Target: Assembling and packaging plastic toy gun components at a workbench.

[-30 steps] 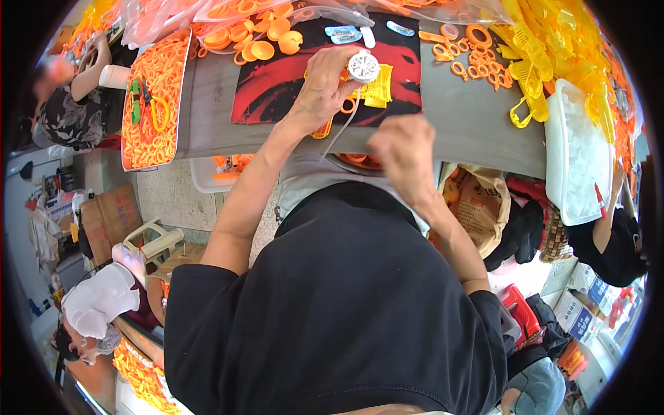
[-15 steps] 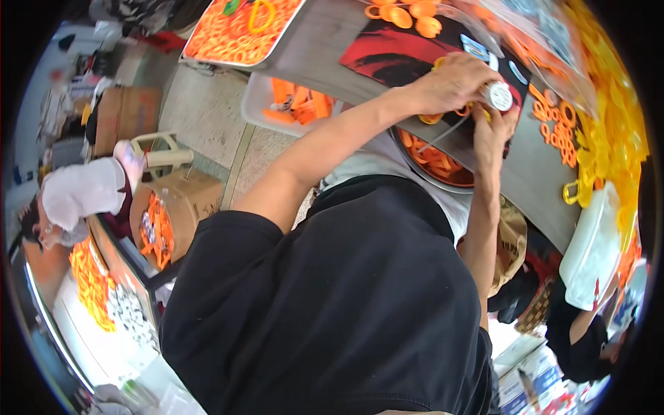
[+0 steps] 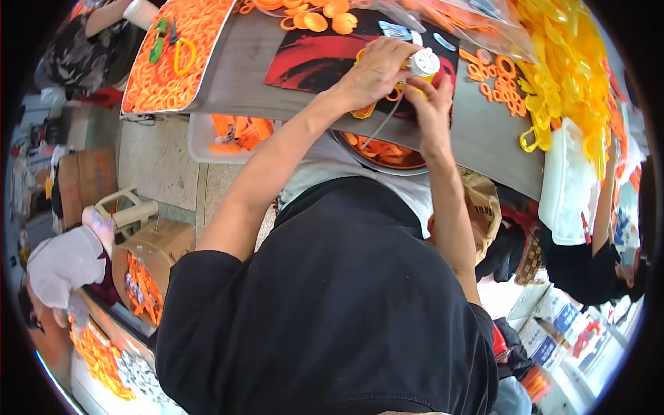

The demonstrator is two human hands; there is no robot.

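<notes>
My left hand (image 3: 377, 72) is curled over the mat, its fingers closed against the side of a white, round-ended device (image 3: 424, 62). A grey cord (image 3: 384, 124) runs down between my hands, apparently from that device. My right hand (image 3: 434, 111) is just below and to the right, fingers bent around a small yellow plastic part that is mostly hidden. Another yellow piece (image 3: 364, 111) shows under my left wrist. Both hands are above a black and red mat (image 3: 304, 62) on the grey table (image 3: 235, 76).
A tray of orange rings (image 3: 173, 76) with green and yellow-handled tools stands left. Orange discs (image 3: 315, 21) and loose rings (image 3: 501, 79) flank the mat. Below the table edge are a tub (image 3: 207, 142) and bowl (image 3: 387, 152) of orange parts. Yellow pieces (image 3: 553, 69) heap up right.
The whole view has shifted, so table and hands appear farther left. My hands stay together at the white device, with only slight changes in the fingers.
</notes>
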